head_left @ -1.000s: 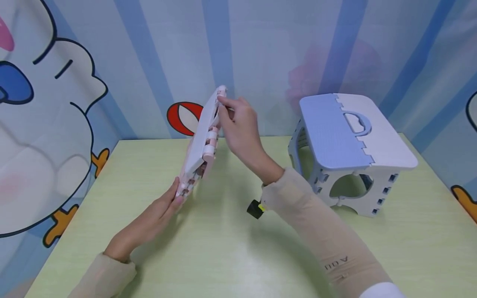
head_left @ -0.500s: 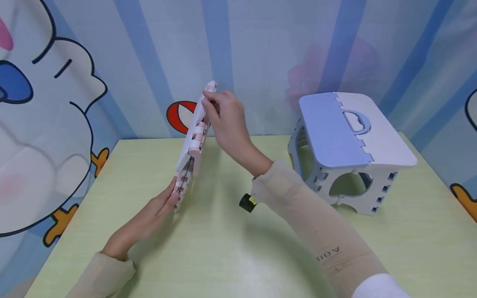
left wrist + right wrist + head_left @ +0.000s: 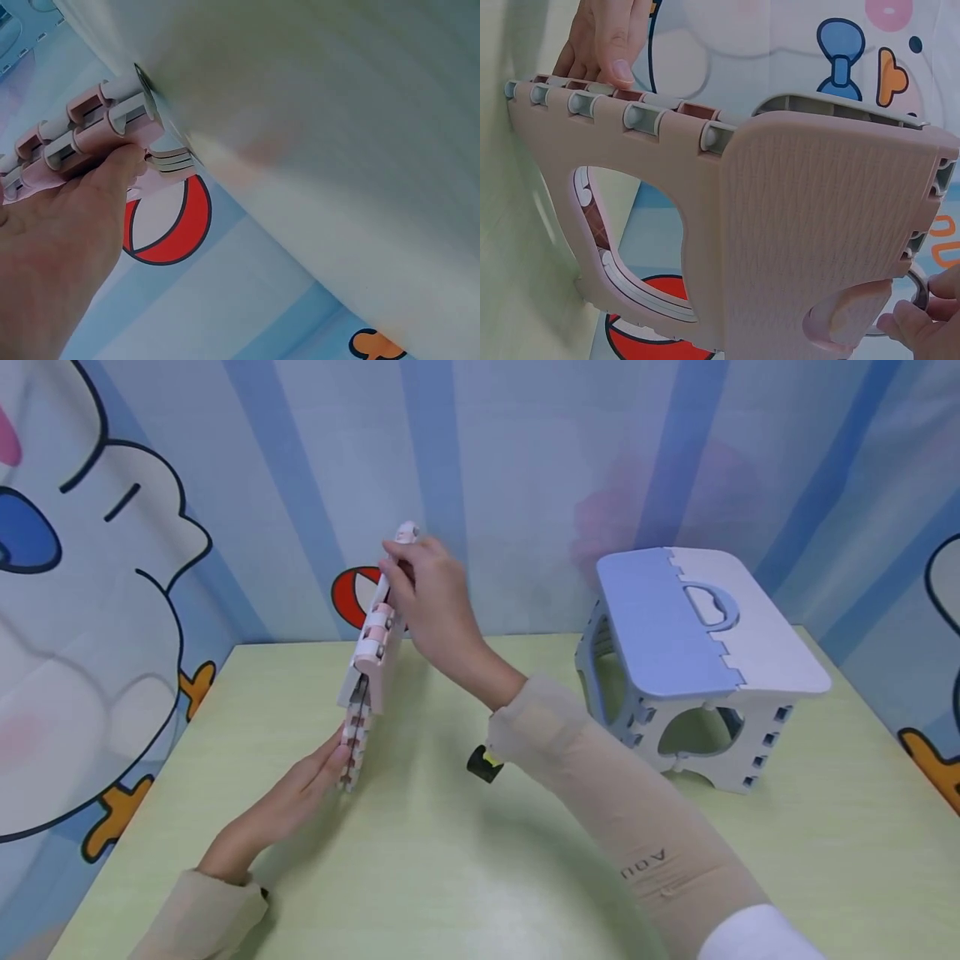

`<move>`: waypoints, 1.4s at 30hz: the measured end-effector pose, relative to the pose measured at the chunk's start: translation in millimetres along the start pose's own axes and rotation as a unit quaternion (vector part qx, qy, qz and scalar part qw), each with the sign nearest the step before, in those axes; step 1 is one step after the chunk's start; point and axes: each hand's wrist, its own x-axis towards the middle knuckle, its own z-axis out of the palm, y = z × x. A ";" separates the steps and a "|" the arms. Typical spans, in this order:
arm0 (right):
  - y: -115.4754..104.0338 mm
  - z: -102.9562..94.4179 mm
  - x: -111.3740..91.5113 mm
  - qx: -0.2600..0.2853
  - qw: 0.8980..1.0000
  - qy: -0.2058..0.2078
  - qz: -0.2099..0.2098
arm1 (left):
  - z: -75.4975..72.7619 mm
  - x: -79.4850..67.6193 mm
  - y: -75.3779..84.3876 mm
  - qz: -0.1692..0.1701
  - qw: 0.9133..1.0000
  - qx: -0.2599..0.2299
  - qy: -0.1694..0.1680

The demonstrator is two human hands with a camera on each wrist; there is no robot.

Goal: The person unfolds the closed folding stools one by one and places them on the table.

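Observation:
A pink and white folding stool (image 3: 370,647) is held up on its edge above the table, nearly edge-on in the head view. My left hand (image 3: 300,785) grips its lower hinged leg edge, thumb on the near side. My right hand (image 3: 435,593) is at the upper part; in the right wrist view its fingers (image 3: 911,319) pinch the grey handle loop. That view also shows the stool's textured pink seat panel (image 3: 795,202) and its leg panel with a large cut-out. A narrow gap shows between seat and legs. The left fingers behind the stool are partly hidden.
A blue and white folding stool (image 3: 675,635) stands unfolded at the right of the pale green table (image 3: 450,877). Behind the table hangs a striped blue cartoon backdrop (image 3: 525,460). A small black and yellow piece (image 3: 484,763) sticks out from my right cuff.
The pink and white stool has shifted left and turned more upright, showing less of its white side. My right hand has travelled left with it; my left hand has moved slightly left.

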 end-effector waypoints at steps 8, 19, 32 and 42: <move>-2.6 6.1 7.9 0.007 1.000 -0.007 0.011 | -3.6 -2.7 1.8 0.005 1.000 -0.003 0.005; -13.4 8.8 7.6 -0.037 0.999 -0.024 0.003 | -3.7 -4.9 2.8 0.010 1.000 -0.015 0.004; -22.4 13.3 9.8 -0.088 0.994 -0.061 -0.013 | -3.8 -4.4 -0.4 0.021 1.000 -0.014 0.002; -26.3 14.7 12.8 -0.112 0.989 -0.096 -0.025 | -5.9 -4.1 -4.2 0.026 1.000 -0.009 -0.004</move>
